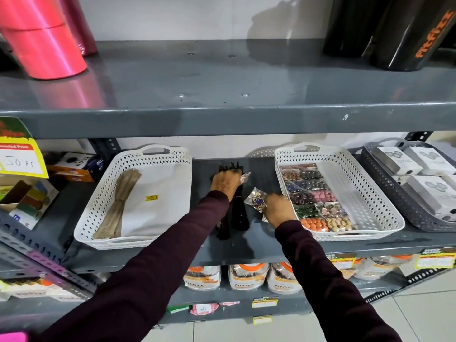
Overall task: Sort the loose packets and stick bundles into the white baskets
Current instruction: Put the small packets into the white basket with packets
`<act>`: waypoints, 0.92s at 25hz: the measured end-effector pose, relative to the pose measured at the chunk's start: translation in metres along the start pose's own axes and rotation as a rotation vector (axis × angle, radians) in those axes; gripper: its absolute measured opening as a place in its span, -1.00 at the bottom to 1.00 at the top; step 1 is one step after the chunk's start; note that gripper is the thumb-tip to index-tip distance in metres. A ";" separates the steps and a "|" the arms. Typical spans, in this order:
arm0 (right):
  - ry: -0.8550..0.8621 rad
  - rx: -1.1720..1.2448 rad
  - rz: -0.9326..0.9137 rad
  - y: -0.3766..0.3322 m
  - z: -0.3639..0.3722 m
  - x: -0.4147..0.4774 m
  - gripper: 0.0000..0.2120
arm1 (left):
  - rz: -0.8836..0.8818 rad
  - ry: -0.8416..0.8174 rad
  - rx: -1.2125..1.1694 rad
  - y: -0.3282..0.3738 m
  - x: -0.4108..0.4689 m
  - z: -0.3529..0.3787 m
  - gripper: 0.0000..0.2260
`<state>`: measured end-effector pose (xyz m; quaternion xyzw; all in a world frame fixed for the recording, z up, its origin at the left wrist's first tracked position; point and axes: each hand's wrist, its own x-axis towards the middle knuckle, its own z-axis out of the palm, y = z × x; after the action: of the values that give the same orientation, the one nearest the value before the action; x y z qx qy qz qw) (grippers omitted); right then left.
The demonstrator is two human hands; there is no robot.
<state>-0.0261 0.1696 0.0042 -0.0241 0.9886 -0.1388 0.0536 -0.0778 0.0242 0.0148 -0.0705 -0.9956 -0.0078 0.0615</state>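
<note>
Two white baskets stand on the grey shelf. The left basket (103, 193) holds a tan stick bundle (118, 206). The right basket (370, 193) holds several packets of coloured beads (311, 191). Between them lies a black stick bundle (237, 215). My left hand (225, 183) is closed on its far end, together with a small clear packet (245, 177). My right hand (277, 208) holds a clear packet of gold and blue pieces (256, 199) just left of the right basket.
A grey basket (394, 198) with white boxes stands at the far right. Boxes and tape rolls (32, 198) sit left of the left basket. Red rolls (42, 40) and black rolls (394, 33) stand on the upper shelf (222, 114), which overhangs the baskets.
</note>
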 end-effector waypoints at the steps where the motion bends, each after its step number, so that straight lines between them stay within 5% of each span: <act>1: -0.007 0.002 0.002 0.002 0.000 -0.002 -0.78 | 0.008 0.049 0.020 0.012 0.001 -0.003 -0.84; 4: -0.012 -0.005 0.016 0.010 -0.002 -0.008 -0.79 | 0.071 -0.002 0.045 0.038 0.002 -0.001 -0.80; 8: -0.032 -0.034 0.011 0.018 -0.001 -0.015 -0.78 | 0.067 -0.273 -0.235 0.052 0.006 0.032 -0.74; 11: -0.043 -0.059 0.004 0.017 -0.001 -0.016 -0.77 | 0.029 -0.206 -0.380 0.035 0.001 0.040 -0.73; 19: -0.042 -0.114 -0.071 0.013 0.020 -0.022 -0.75 | 0.002 -0.043 -0.035 -0.009 -0.039 0.030 -0.51; 23: 0.055 -0.119 -0.061 0.016 0.028 -0.033 -0.70 | -0.051 0.066 -0.094 0.008 -0.096 0.045 -0.35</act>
<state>0.0094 0.1788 -0.0240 -0.0538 0.9950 -0.0819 0.0208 0.0124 0.0198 -0.0419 -0.0476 -0.9930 -0.0585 0.0906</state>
